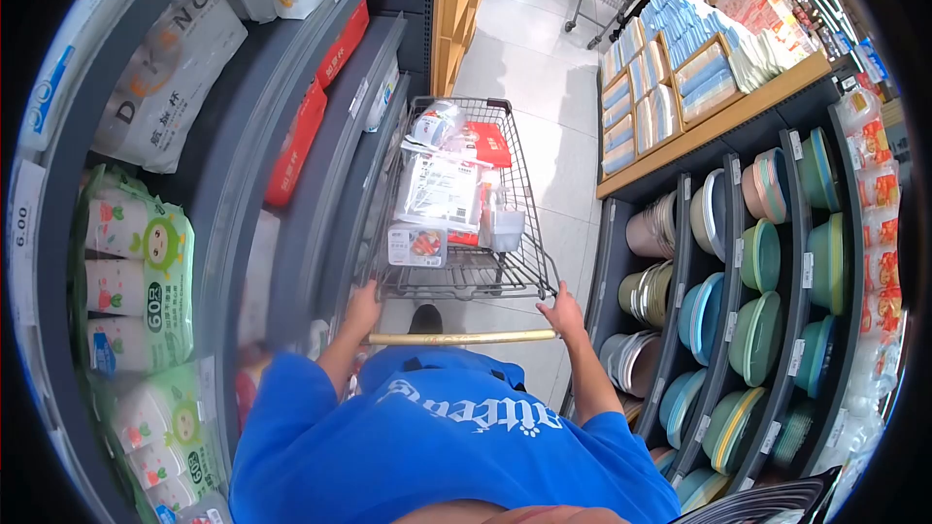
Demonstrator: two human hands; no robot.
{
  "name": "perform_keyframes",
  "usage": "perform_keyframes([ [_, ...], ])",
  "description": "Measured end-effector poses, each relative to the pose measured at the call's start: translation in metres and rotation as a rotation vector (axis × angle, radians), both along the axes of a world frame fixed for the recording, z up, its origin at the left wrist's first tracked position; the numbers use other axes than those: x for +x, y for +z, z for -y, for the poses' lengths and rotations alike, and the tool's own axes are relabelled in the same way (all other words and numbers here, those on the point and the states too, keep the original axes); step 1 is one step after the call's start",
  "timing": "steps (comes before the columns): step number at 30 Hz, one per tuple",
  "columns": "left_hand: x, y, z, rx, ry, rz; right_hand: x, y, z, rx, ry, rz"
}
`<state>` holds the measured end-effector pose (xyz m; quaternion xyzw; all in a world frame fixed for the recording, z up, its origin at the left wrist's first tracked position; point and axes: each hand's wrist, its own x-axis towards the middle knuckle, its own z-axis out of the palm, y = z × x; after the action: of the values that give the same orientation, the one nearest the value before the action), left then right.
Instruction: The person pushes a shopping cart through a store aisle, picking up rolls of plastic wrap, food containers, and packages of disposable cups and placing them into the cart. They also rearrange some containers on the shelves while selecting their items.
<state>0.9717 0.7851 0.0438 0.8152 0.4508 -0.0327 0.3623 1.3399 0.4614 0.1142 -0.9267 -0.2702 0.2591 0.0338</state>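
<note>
head view: the left hand and right hand were each wrapped around an end of the yellow handle of the loaded shopping cart, which stood in the aisle between the shelves and the bowls.

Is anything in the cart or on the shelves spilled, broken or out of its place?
Nothing stands out. The packages lie inside the cart, the left hand and right hand hold its handle, and the bowls stand in even rows.
</note>
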Motion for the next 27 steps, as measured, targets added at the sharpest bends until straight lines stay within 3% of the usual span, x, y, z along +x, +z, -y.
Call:
perform_keyframes([
  [6, 0.001, 0.029, 0.009, -0.039, -0.001, -0.034, -0.004, 0.004, 0.003, 0.013, 0.002, -0.014],
  [11, -0.013, 0.002, 0.013, -0.004, -0.010, 0.023, -0.009, 0.004, 0.006, 0.016, -0.012, -0.023],
  [27, -0.044, 0.007, 0.061, -0.019, 0.054, -0.069, -0.021, -0.015, 0.038, -0.013, -0.024, -0.089],
])
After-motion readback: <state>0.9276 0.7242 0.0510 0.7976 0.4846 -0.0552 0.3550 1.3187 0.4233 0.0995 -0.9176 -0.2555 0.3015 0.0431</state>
